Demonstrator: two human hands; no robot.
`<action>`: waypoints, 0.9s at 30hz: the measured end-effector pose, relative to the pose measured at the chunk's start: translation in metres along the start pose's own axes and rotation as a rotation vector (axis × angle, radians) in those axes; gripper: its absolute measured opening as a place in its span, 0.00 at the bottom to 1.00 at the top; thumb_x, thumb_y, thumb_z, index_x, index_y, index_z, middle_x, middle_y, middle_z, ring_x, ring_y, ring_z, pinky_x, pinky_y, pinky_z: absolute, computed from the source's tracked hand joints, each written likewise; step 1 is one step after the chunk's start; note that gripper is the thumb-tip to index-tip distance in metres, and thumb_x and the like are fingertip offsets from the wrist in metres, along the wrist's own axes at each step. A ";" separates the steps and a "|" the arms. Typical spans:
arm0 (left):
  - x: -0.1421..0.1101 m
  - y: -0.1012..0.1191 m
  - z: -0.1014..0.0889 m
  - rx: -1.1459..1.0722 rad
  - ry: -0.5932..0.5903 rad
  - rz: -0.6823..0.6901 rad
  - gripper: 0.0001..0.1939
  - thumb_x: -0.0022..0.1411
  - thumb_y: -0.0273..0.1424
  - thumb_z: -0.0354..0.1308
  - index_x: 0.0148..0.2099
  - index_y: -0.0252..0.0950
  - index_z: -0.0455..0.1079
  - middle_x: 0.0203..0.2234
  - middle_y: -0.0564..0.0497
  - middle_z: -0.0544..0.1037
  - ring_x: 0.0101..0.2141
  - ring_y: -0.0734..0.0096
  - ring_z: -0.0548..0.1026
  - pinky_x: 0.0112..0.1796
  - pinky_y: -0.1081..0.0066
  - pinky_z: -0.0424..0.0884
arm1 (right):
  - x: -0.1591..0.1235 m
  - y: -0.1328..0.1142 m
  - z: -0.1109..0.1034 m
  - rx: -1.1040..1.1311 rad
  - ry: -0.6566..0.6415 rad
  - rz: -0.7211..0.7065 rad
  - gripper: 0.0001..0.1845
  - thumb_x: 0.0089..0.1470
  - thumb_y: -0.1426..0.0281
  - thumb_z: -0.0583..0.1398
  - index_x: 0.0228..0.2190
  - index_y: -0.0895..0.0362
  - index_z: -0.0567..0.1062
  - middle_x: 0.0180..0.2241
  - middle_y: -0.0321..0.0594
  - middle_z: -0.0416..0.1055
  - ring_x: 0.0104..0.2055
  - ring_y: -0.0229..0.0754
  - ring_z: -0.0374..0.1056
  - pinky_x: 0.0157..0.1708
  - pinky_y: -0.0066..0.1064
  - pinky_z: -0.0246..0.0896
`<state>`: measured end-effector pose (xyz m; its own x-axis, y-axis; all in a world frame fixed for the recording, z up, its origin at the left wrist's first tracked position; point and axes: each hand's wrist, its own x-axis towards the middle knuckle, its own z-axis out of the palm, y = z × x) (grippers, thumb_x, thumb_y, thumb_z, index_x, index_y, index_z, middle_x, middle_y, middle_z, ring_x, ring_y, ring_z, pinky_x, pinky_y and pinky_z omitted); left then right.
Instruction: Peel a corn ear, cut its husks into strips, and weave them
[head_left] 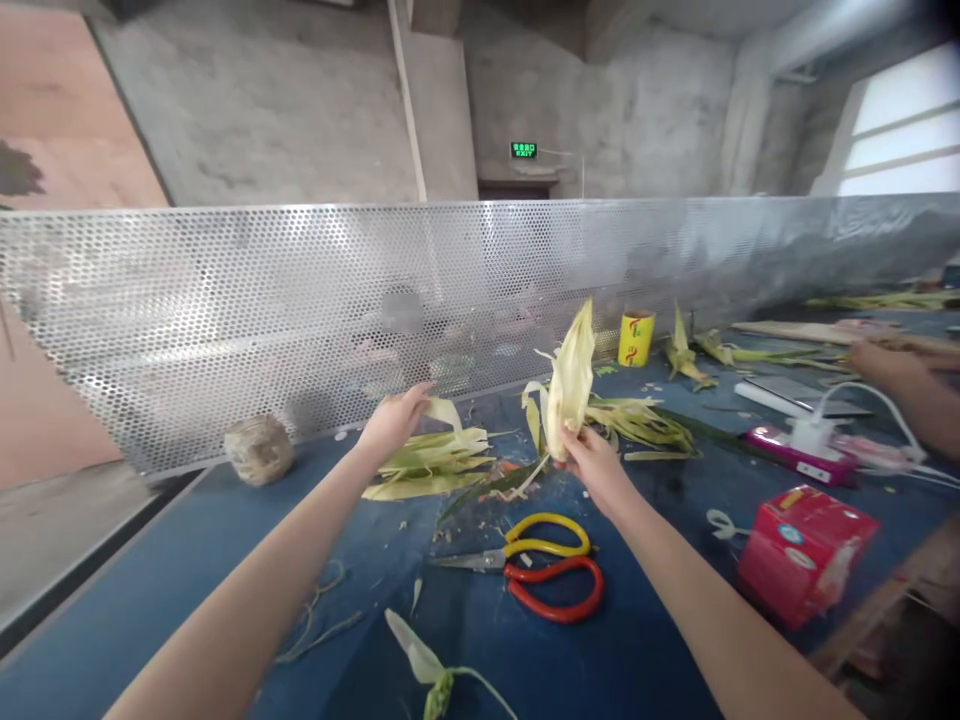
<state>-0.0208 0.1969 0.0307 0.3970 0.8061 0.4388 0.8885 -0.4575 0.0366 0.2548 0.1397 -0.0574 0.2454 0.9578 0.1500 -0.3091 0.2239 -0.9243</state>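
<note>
Nearest, below the scissors [495,560], a green-based husk [424,660] is cut off by the bottom edge. Right of them sits a red box [810,550]. Beyond them, the right hand [596,465] grips an upright corn husk [574,380], hiding part of its base; beyond and left, the left hand [395,420] pinches a pale strip [446,412]. Far right of them, a co-worker's blurred hand [889,370] shows; behind everything, a perforated screen [315,300] obscures the wall.
</note>
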 end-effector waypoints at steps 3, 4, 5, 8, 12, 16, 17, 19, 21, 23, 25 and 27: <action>0.011 0.000 -0.002 -0.022 -0.004 0.032 0.20 0.62 0.31 0.44 0.56 0.38 0.61 0.40 0.43 0.77 0.46 0.60 0.71 0.50 0.59 0.57 | -0.001 -0.003 0.002 0.011 -0.010 -0.003 0.21 0.35 0.56 0.64 0.31 0.56 0.71 0.26 0.37 0.70 0.28 0.41 0.66 0.24 0.31 0.64; 0.010 0.000 0.000 -0.032 -0.016 0.039 0.19 0.61 0.31 0.47 0.54 0.37 0.63 0.40 0.43 0.76 0.47 0.58 0.70 0.52 0.56 0.56 | -0.002 -0.004 0.002 0.016 -0.017 -0.005 0.21 0.36 0.56 0.64 0.31 0.56 0.71 0.26 0.37 0.70 0.28 0.40 0.66 0.24 0.31 0.63; 0.007 0.001 0.003 -0.044 -0.026 0.040 0.18 0.59 0.32 0.50 0.52 0.37 0.65 0.40 0.43 0.76 0.48 0.57 0.69 0.52 0.53 0.54 | -0.002 -0.006 0.003 0.021 -0.027 -0.007 0.22 0.35 0.56 0.64 0.32 0.56 0.71 0.26 0.37 0.70 0.27 0.40 0.65 0.23 0.30 0.63; -0.010 0.013 0.011 -0.086 -0.005 -0.001 0.20 0.57 0.33 0.52 0.53 0.39 0.64 0.48 0.39 0.72 0.55 0.50 0.61 0.54 0.47 0.49 | -0.004 -0.011 0.007 0.036 -0.065 -0.011 0.23 0.34 0.55 0.64 0.31 0.56 0.71 0.26 0.37 0.69 0.27 0.39 0.64 0.22 0.29 0.62; -0.031 0.063 0.013 -0.210 -0.059 -0.032 0.30 0.57 0.40 0.51 0.60 0.38 0.54 0.50 0.40 0.71 0.52 0.52 0.66 0.52 0.52 0.55 | -0.007 -0.015 0.011 0.056 -0.122 -0.018 0.25 0.34 0.54 0.64 0.32 0.57 0.70 0.27 0.37 0.69 0.28 0.38 0.64 0.22 0.28 0.61; -0.032 0.121 0.011 -0.364 -0.228 0.011 0.24 0.53 0.41 0.55 0.51 0.39 0.67 0.38 0.47 0.79 0.40 0.62 0.76 0.42 0.68 0.67 | -0.012 -0.017 0.014 0.079 -0.160 -0.022 0.26 0.35 0.53 0.63 0.34 0.56 0.69 0.27 0.36 0.69 0.28 0.38 0.64 0.22 0.27 0.61; -0.031 0.131 0.011 -0.385 -0.261 0.020 0.19 0.52 0.39 0.55 0.46 0.39 0.72 0.35 0.49 0.80 0.36 0.64 0.77 0.38 0.70 0.68 | -0.012 -0.017 0.015 0.084 -0.162 -0.022 0.25 0.35 0.53 0.63 0.34 0.56 0.69 0.27 0.36 0.69 0.28 0.38 0.64 0.22 0.27 0.61; -0.030 0.145 0.011 -0.401 -0.301 0.027 0.11 0.52 0.33 0.54 0.36 0.40 0.76 0.28 0.51 0.81 0.30 0.67 0.77 0.32 0.73 0.68 | -0.012 -0.016 0.016 0.092 -0.155 -0.027 0.25 0.35 0.53 0.62 0.33 0.56 0.69 0.27 0.36 0.68 0.28 0.38 0.65 0.22 0.28 0.62; -0.032 0.150 0.008 -0.378 -0.313 0.017 0.10 0.51 0.29 0.53 0.30 0.40 0.76 0.23 0.53 0.80 0.25 0.69 0.76 0.27 0.74 0.66 | -0.007 -0.016 0.014 0.094 -0.129 -0.037 0.25 0.35 0.53 0.62 0.33 0.56 0.69 0.27 0.37 0.69 0.27 0.39 0.65 0.22 0.29 0.62; -0.039 0.150 0.001 -0.325 -0.320 0.003 0.08 0.47 0.26 0.55 0.24 0.39 0.76 0.17 0.53 0.77 0.21 0.69 0.73 0.24 0.73 0.64 | 0.001 -0.016 0.009 0.094 -0.060 -0.053 0.25 0.38 0.51 0.60 0.34 0.56 0.68 0.29 0.39 0.69 0.28 0.40 0.66 0.22 0.28 0.63; -0.045 0.149 -0.013 -0.274 -0.338 -0.002 0.07 0.44 0.25 0.57 0.20 0.39 0.75 0.14 0.53 0.75 0.19 0.69 0.71 0.23 0.72 0.63 | 0.011 -0.017 0.002 0.086 0.042 -0.068 0.24 0.42 0.51 0.56 0.35 0.56 0.67 0.31 0.40 0.69 0.30 0.39 0.67 0.22 0.27 0.63; -0.045 0.152 -0.031 -0.245 -0.337 0.000 0.07 0.47 0.26 0.57 0.24 0.39 0.77 0.18 0.52 0.78 0.21 0.69 0.72 0.24 0.72 0.63 | 0.019 -0.017 -0.006 0.058 0.121 -0.066 0.23 0.42 0.53 0.56 0.35 0.57 0.66 0.32 0.40 0.69 0.30 0.38 0.66 0.21 0.24 0.62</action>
<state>0.0889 0.0795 0.0448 0.4861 0.8654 0.1216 0.8236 -0.5001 0.2676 0.2700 0.1530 -0.0410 0.3746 0.9128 0.1628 -0.3404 0.2987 -0.8916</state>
